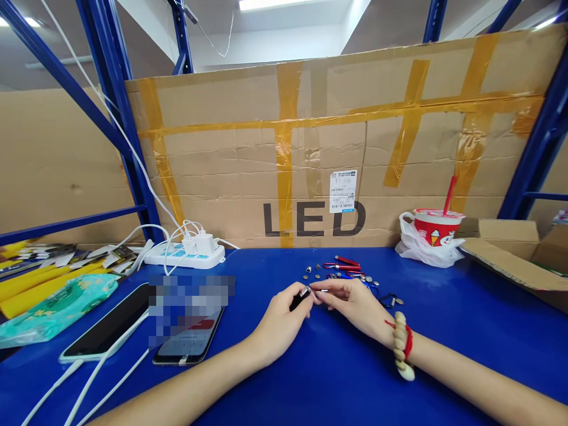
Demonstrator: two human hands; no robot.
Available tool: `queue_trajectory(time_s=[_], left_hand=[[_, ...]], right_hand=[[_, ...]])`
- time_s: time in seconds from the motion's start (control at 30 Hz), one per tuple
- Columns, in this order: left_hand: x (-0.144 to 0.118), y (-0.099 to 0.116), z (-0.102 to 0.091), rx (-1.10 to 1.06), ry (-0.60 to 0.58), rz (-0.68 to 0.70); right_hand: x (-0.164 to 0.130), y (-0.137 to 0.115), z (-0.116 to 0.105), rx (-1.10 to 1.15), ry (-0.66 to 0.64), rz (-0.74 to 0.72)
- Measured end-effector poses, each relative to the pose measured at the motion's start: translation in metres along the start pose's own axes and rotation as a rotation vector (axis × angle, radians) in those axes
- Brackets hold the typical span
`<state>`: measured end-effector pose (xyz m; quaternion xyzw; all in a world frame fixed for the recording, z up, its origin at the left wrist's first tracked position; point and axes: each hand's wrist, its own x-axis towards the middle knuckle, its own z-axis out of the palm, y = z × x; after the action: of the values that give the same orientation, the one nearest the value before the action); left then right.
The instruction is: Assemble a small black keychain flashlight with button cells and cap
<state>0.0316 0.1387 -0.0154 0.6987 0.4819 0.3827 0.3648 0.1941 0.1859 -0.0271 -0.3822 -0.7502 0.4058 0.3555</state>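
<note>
Forearms (213, 378) are lying nearest; left hand (280, 319) is pinching a black cylinder (299, 299) slanting toward right hand (357, 305). Right grip is looking unclear.

Black piece (297, 300) partly hidden; phone (191, 345) partly pixelated

Behind the fingers (331, 285) of the right hand (361, 307), the wrist is circled by a bracelet (400, 337) of rounded, chunky beads, coloured a pale cream-tan. At the end of the visible row farthest from the fingertips, a larger, whiter, smooth pendant (406, 371) is worn. The bracelet is paired with a bright red cord (409, 343): its band is seen just beyond the beads, on the side away from the fingers, while a thin strand is shown on the side toward them. Behind the fingers of the left hand (277, 325), the forearm (208, 378) is left bare.
</note>
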Motion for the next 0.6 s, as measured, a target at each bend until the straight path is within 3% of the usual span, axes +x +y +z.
queue_trajectory(time_s=[0.23, 0.6], left_hand=[[-0.001, 0.0, 0.0, 0.006, 0.003, 0.002], [-0.001, 0.001, -0.001, 0.015, 0.009, 0.01]], right_hand=[[0.003, 0.007, -0.003, -0.091, 0.047, -0.017], [-0.001, -0.007, -0.002, 0.16, 0.19, 0.039]])
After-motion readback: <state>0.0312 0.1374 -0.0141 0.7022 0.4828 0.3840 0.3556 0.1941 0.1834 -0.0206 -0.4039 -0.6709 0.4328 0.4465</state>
